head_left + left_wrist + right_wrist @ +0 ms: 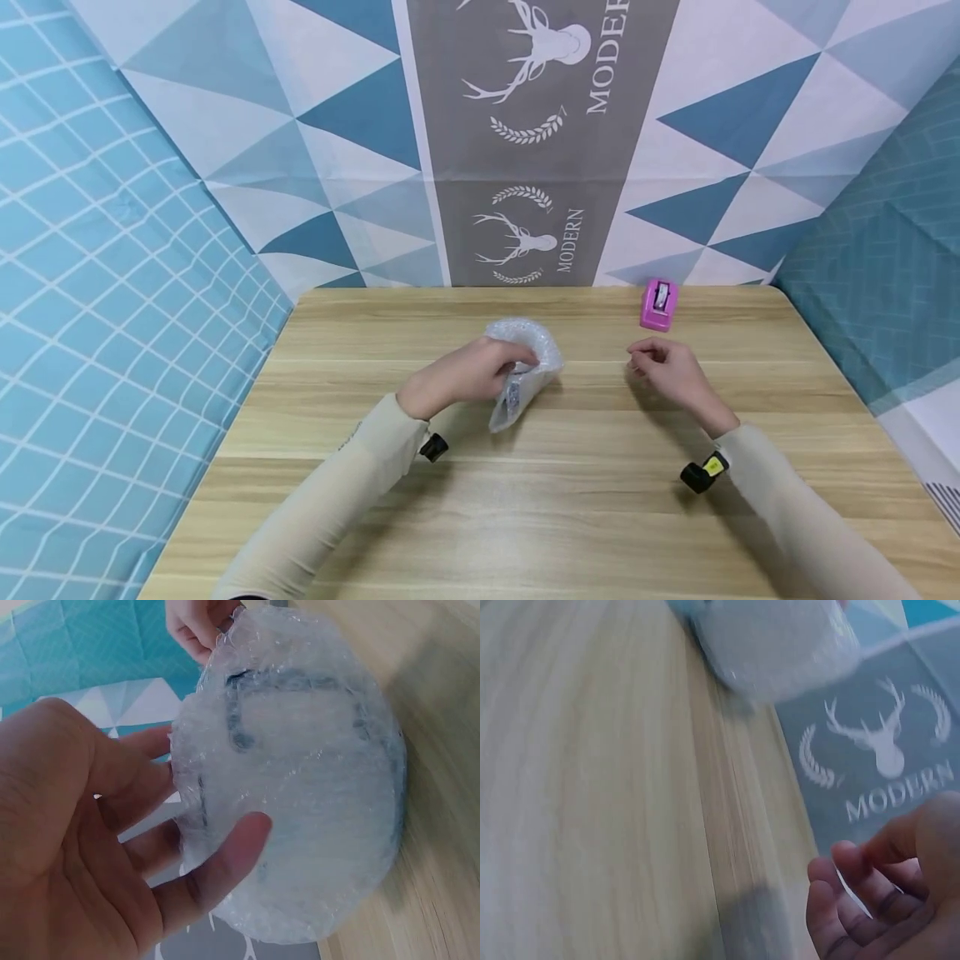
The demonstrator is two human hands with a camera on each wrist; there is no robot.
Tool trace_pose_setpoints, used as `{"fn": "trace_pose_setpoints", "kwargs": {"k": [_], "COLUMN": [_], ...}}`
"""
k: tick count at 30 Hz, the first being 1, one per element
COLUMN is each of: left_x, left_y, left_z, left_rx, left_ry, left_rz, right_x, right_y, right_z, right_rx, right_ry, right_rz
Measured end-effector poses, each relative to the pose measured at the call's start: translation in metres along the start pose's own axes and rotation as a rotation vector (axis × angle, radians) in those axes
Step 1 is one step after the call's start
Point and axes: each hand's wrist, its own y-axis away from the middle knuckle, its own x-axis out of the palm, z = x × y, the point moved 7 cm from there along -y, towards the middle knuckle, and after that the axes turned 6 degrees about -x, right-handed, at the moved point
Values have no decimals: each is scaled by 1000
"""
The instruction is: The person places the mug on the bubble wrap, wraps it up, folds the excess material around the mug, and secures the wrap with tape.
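Note:
My left hand (480, 369) grips a rounded bundle of clear bubble wrap (545, 350) near the middle of the table, thumb on one face and fingers behind. In the left wrist view dark lines show through the bubble wrap (300, 795); what lies inside is blurred by it. To the right, my right hand (671, 375) hovers over the table, apart from the bundle, thumb and fingertips drawn close together. I cannot tell whether a thin clear piece is between those fingers (825, 900). Just beyond that hand stands a small pink tape dispenser (659, 306).
The wood-grain table (525, 517) ends at a patterned cloth backdrop (517, 150) with deer heads and triangles. Blue checked cloth (112, 292) hangs on the left and teal cloth (885, 225) on the right. A black camera (699, 477) sits at the right wrist.

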Motion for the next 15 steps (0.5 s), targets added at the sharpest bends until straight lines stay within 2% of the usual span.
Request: {"fn": "trace_pose_setpoints", "kwargs": {"k": [7,10,15], "left_x": [-1,-1,-2], "left_y": [1,1,2], "left_z": [-2,-3,-3], "left_rx": [26,34,39], "left_ry": [1,-8,-19], "left_rz": [-25,-31,-49], "right_x": [-31,-43,-56], "right_y": [-10,-17,-33], "right_z": [-33,-41,-47], "right_rx": [212,259,267], "right_ry": [-98,-98,-52], "right_rz": [-94,-144,-212]}}
